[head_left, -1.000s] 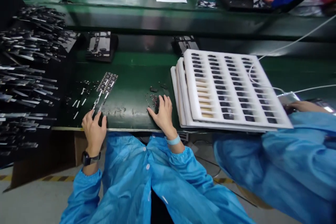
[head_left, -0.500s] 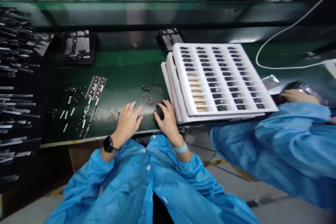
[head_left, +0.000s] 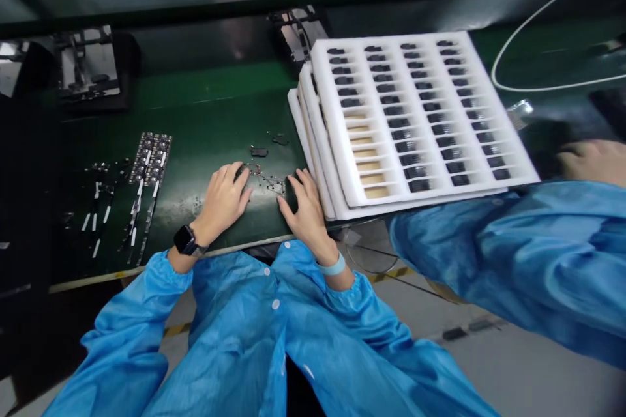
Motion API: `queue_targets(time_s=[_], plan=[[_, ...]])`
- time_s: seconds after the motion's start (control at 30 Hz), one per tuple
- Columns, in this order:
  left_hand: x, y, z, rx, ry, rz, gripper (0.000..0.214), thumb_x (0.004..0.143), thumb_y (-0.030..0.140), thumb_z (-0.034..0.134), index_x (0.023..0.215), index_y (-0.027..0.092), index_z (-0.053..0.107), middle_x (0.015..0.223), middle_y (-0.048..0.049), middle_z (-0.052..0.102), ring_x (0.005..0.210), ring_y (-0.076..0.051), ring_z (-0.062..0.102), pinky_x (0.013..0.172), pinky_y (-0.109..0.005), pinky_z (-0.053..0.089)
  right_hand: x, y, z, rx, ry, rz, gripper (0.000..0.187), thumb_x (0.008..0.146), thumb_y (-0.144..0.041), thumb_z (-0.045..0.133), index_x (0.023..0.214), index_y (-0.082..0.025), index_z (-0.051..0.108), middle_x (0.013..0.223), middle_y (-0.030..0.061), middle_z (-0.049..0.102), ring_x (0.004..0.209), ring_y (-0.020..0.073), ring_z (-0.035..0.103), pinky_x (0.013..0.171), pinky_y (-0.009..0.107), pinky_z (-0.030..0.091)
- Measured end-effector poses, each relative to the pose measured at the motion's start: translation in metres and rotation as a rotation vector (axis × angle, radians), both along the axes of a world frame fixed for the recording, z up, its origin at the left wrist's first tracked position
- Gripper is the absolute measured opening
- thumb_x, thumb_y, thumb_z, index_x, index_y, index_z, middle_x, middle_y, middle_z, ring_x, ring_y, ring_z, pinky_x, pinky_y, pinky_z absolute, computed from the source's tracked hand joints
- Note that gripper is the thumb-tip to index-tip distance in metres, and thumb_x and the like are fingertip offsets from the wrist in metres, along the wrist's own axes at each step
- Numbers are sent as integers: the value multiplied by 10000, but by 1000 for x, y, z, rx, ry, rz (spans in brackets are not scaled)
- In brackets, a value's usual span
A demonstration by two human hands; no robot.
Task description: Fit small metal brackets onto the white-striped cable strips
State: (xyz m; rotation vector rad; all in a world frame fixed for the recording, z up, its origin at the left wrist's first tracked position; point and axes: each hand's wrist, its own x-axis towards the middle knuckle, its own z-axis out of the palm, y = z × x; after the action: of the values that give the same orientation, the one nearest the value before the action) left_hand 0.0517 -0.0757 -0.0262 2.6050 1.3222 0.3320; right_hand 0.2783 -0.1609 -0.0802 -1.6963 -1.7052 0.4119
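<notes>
My left hand (head_left: 223,199) lies on the green table (head_left: 215,117) with fingers spread, fingertips at a scatter of tiny dark parts (head_left: 264,177). My right hand (head_left: 304,207) rests just to the right of that scatter, fingers curved and apart, beside the edge of a stack of white foam trays (head_left: 415,124). The top tray's slots hold several small black parts, with a few slots showing tan. Neither hand holds anything I can see. Two small dark pieces (head_left: 267,146) lie a little farther back.
A strip of small circuit boards (head_left: 151,158) and loose slivers (head_left: 100,208) lie at the left. Black fixtures (head_left: 88,68) stand at the back. A co-worker's blue sleeve (head_left: 513,247) and hand (head_left: 594,159) are at the right. A white cable (head_left: 538,81) loops behind the trays.
My left hand has moved right from the circuit strip to the scatter of tiny parts, close to my right hand. The view has tilted down and nearer.
</notes>
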Motion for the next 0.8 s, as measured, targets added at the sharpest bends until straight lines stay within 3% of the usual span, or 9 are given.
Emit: queue_targets(time_s=[0.13, 0.23, 0.4, 0.53, 0.8], plan=[[-21, -11, -4, -1, 5, 37, 630, 1108, 404, 501, 1653, 91, 458, 1713, -258, 447, 1588, -416, 426, 1276, -595, 384, 2, -10, 8, 18, 0, 47, 540, 1097, -300, 568, 1628, -224, 514, 1713, 170, 465, 1666, 337, 352, 1349, 616, 374], [-28, -23, -10, -39, 47, -3, 684, 1110, 431, 500, 1711, 128, 381, 1791, -228, 334, 1673, -417, 302, 1339, -637, 275, -1, -19, 13, 35, -23, 95, 470, 1091, -245, 575, 1559, -248, 608, 1713, 153, 479, 1660, 334, 369, 1322, 613, 423], [-26, -36, -13, -77, 48, -35, 644, 1108, 417, 514, 1693, 162, 431, 1804, -197, 317, 1705, -403, 226, 1362, -682, 204, -6, -28, 12, 109, -41, 137, 351, 1071, -179, 600, 1379, -253, 752, 1615, 141, 613, 1618, 333, 449, 1264, 619, 482], [-21, -41, -9, -98, 49, -92, 601, 1111, 399, 516, 1663, 162, 478, 1795, -182, 346, 1695, -399, 262, 1357, -708, 212, -6, -28, 10, 140, -51, 171, 360, 1066, -167, 606, 1380, -260, 754, 1482, 120, 730, 1528, 325, 573, 1226, 618, 508], [-20, -57, -12, -60, 17, -97, 550, 1104, 342, 541, 1628, 177, 536, 1777, -197, 377, 1683, -410, 293, 1347, -691, 264, 4, -30, 12, 187, 23, 159, 339, 1058, -128, 601, 1329, -230, 779, 1316, 128, 812, 1343, 298, 732, 1164, 555, 578]])
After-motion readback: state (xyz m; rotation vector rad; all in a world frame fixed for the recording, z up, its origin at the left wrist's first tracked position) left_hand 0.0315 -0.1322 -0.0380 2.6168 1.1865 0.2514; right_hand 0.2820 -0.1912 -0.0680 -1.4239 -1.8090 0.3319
